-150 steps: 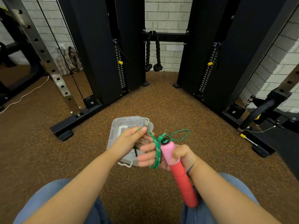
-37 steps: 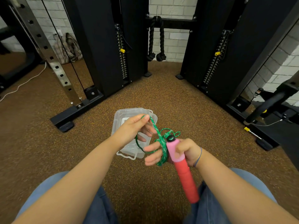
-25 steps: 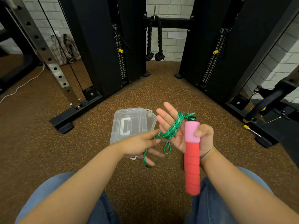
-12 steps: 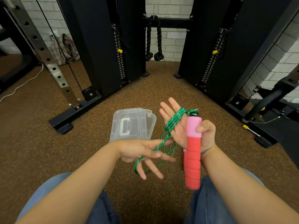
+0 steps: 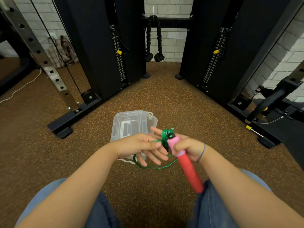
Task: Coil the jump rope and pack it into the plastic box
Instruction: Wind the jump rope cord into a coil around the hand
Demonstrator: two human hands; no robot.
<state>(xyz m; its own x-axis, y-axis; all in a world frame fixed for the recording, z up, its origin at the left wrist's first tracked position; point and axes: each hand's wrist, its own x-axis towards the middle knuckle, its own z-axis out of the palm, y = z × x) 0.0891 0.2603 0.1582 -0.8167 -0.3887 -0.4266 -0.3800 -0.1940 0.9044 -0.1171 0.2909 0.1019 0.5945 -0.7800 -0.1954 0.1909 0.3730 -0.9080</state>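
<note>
Hands meet at centre frame, close together and touching through the cord, low over a speckled brown floor (image 5: 164, 99).

Right hand (image 5: 189, 148): fist wrapped round the handle (image 5: 189, 170) of the jump rope (image 5: 164, 137). Pink upper section of the handle sits in the grip; the red foam section slants down toward lower right, its end over the right knee. Green cord is wound in several turns across this hand's extended fingers, bunched just left of the handle's black cap. Thin blue band (image 5: 202, 153) on the wrist.

Left hand (image 5: 134, 145): comes in from the left, thumb and forefinger pinching a strand that runs right into the wound turns. Other fingers are straight, pointing at the right hand. One slack loop of cord hangs below both hands, curving from under the left palm across to the handle.

Plastic box (image 5: 118, 127): clear, lid on, white carry handle on top. Stands on the floor just above the hands in frame; its near edge is hidden behind the left hand. No rope in it.

Surroundings: black cable machine (image 5: 98, 46) towers fill upper frame; black knotted pull rope (image 5: 158, 38) hangs between them against white brick. Checked bag (image 5: 60, 51) upper left, white cable (image 5: 21, 88) on the floor at the left edge. Blue jeans (image 5: 102, 209) along the bottom.
</note>
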